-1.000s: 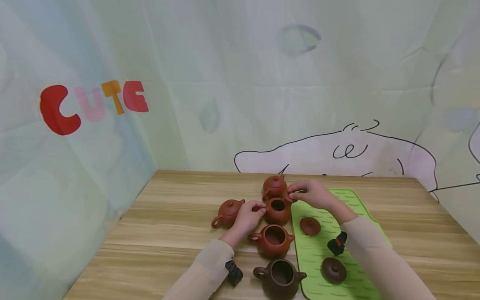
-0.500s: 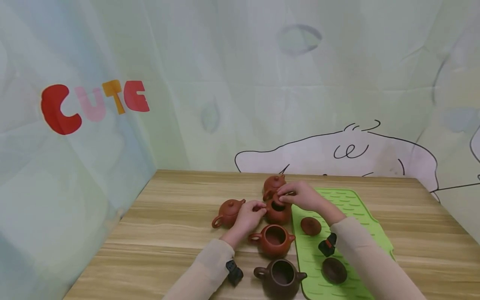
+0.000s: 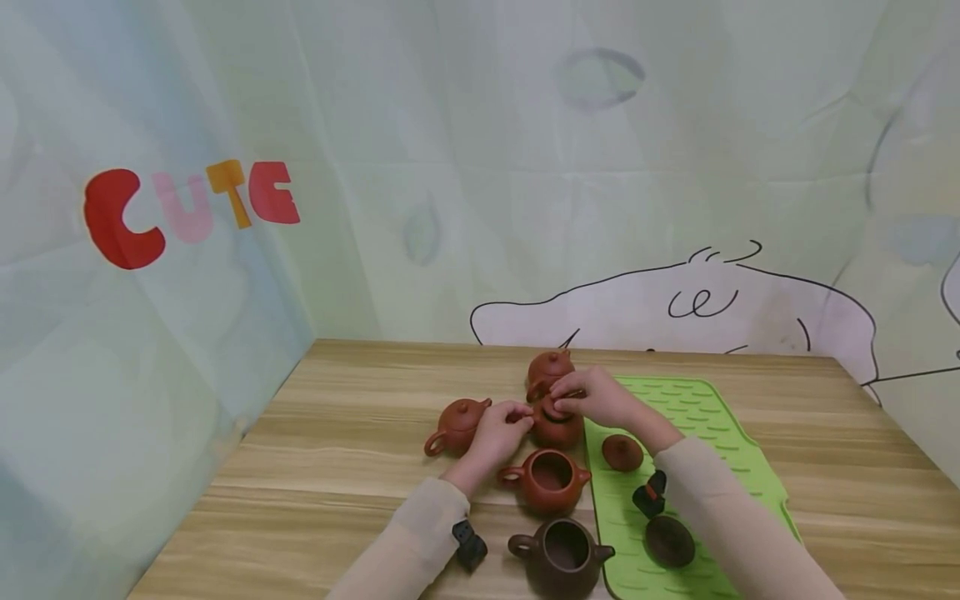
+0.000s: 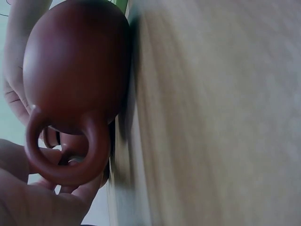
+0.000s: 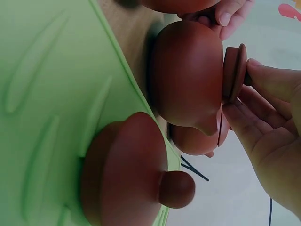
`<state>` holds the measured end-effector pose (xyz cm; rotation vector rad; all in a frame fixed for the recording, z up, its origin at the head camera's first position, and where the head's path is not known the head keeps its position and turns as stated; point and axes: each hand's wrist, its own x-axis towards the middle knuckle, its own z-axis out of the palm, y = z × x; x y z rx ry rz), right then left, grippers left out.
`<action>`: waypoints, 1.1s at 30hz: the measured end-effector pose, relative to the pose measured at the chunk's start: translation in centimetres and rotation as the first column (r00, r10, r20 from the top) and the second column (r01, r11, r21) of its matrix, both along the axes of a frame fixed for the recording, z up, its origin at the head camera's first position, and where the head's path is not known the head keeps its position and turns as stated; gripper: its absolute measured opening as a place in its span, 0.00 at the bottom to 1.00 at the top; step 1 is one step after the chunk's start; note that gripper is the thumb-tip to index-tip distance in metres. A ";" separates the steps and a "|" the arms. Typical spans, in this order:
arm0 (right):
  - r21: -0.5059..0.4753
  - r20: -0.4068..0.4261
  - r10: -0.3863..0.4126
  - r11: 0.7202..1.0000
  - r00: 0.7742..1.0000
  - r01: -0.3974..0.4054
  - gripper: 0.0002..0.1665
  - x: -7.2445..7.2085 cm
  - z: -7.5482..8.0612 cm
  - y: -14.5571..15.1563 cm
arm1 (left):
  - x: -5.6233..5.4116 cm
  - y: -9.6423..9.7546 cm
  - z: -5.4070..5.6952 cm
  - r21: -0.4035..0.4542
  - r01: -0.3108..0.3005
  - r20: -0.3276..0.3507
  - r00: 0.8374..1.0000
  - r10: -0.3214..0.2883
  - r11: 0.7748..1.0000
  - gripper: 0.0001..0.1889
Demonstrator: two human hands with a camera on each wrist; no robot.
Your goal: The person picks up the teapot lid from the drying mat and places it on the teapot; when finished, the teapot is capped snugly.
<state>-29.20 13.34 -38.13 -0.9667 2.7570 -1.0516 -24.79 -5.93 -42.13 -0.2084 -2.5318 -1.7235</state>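
My left hand [image 3: 497,435] pinches the handle of an open reddish-brown clay teapot [image 3: 558,432]. Over its mouth, my right hand [image 3: 603,400] holds a round lid [image 5: 233,73] by the knob. In the right wrist view the lid is tilted, its lower edge right at the teapot's rim. Closer to me stand a second open reddish teapot [image 3: 551,483], whose body and handle fill much of the left wrist view, and a dark brown open teapot [image 3: 562,562]. A lidded teapot [image 3: 547,367] sits just behind the one I hold.
Another lidded teapot [image 3: 457,423] stands left, beside my left hand. On the green ridged mat [image 3: 690,417] lie a reddish lid [image 3: 622,452] and a dark brown lid [image 3: 670,542]. The wooden table [image 3: 300,483] ends at a printed cloth backdrop [image 3: 420,167].
My right hand has carried the lid leftward from beside the teapot's spout to over its mouth, and lowered it. My left hand has stayed at the handle.
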 end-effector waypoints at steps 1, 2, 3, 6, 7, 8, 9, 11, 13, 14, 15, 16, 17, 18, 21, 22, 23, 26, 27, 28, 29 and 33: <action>0.002 -0.002 0.000 1.000 1.000 0.000 0.09 0.0 0.0 0.0 | 0.0 0.0 0.0 0.001 0.001 0.000 1.000 -0.001 1.000 0.05; 0.005 -0.003 0.000 1.000 1.000 0.000 0.09 0.0 -0.1 0.0 | 0.0 0.0 0.0 0.002 0.001 0.001 1.000 -0.001 1.000 0.05; 0.008 -0.003 -0.002 1.000 1.000 0.002 0.09 0.0 -0.1 0.0 | 0.0 0.0 0.0 0.000 -0.001 0.000 1.000 0.001 1.000 0.05; 0.018 0.005 -0.015 1.000 1.000 0.015 0.09 -0.2 -0.3 0.0 | -0.1 0.0 0.0 -0.002 0.000 0.007 1.000 0.000 1.000 0.05; 0.021 0.008 -0.020 1.000 1.000 0.020 0.09 -0.2 -0.4 0.0 | -0.1 0.0 0.0 0.000 0.000 0.008 1.000 0.000 1.000 0.05; 0.023 0.010 -0.022 0.999 1.000 0.022 0.09 -0.2 -0.5 0.0 | -0.1 0.0 -0.1 0.000 -0.001 0.011 1.000 0.001 1.000 0.05; 0.026 0.008 -0.021 0.999 1.000 0.021 0.09 -0.3 -0.5 0.0 | -0.1 0.0 -0.1 0.001 0.000 0.013 1.000 0.000 1.000 0.05; 0.029 -0.004 -0.014 0.999 1.000 0.014 0.08 -0.3 -0.7 -0.1 | -0.1 0.0 0.0 0.002 0.000 0.013 1.000 0.000 1.000 0.05; 0.031 -0.019 -0.003 1.000 1.000 0.004 0.08 -0.3 -0.7 -0.1 | -0.1 0.0 -0.1 0.000 -0.001 0.013 1.000 0.001 1.000 0.05; 0.032 -0.028 0.003 0.999 1.000 -0.002 0.08 -0.3 -0.7 -0.1 | -0.1 0.0 -0.1 -0.003 -0.001 0.009 1.000 0.001 1.000 0.05; 0.034 -0.037 0.008 0.999 0.999 -0.007 0.08 -0.3 -0.8 -0.2 | -0.1 0.0 -0.1 -0.004 -0.002 0.008 1.000 0.002 1.000 0.05; 0.035 -0.042 0.011 0.999 0.999 -0.009 0.07 -0.2 -0.8 -0.2 | -0.1 0.0 -0.1 -0.006 -0.004 0.008 1.000 0.004 1.000 0.05; 0.038 -0.044 0.010 0.999 0.999 -0.009 0.07 -0.2 -0.8 -0.2 | -0.1 0.0 -0.1 -0.007 -0.006 0.010 1.000 0.006 1.000 0.05; 0.040 -0.045 0.009 0.999 0.999 -0.007 0.07 -0.1 -0.8 -0.2 | -0.1 0.0 -0.1 -0.008 -0.007 0.011 1.000 0.007 1.000 0.05; 0.041 -0.045 0.004 0.999 0.999 -0.002 0.08 0.0 -0.8 -0.3 | -0.1 0.0 -0.2 -0.004 -0.012 0.021 1.000 0.012 1.000 0.05; 0.041 -0.043 0.001 0.999 0.999 0.001 0.08 0.1 -0.8 -0.3 | -0.2 0.0 -0.2 -0.004 -0.014 0.025 1.000 0.014 1.000 0.05; 0.041 -0.043 -0.003 0.999 0.999 0.005 0.08 0.1 -0.8 -0.3 | -0.2 0.0 -0.2 -0.005 -0.014 0.023 1.000 0.014 1.000 0.05; 0.039 -0.040 -0.014 0.999 0.999 0.015 0.08 0.2 -0.9 -0.3 | -0.2 0.0 -0.1 -0.002 -0.013 0.026 1.000 0.013 1.000 0.05; 0.040 -0.039 -0.018 0.999 0.999 0.019 0.08 0.2 -0.9 -0.3 | -0.2 0.0 -0.1 -0.003 -0.014 0.027 1.000 0.014 1.000 0.05; 0.041 -0.038 -0.022 0.999 0.999 0.023 0.08 0.2 -0.9 -0.3 | -0.2 0.0 -0.1 -0.003 -0.014 0.025 1.000 0.014 1.000 0.05; 0.042 -0.039 -0.024 0.999 0.999 0.026 0.09 0.3 -0.9 -0.3 | -0.2 0.0 -0.1 -0.004 -0.012 0.020 1.000 0.012 1.000 0.05; 0.020 -0.026 -0.024 0.999 0.999 0.025 0.10 0.3 -0.9 -0.2 | -0.1 0.0 -0.1 -0.015 -0.007 0.021 1.000 0.007 1.000 0.06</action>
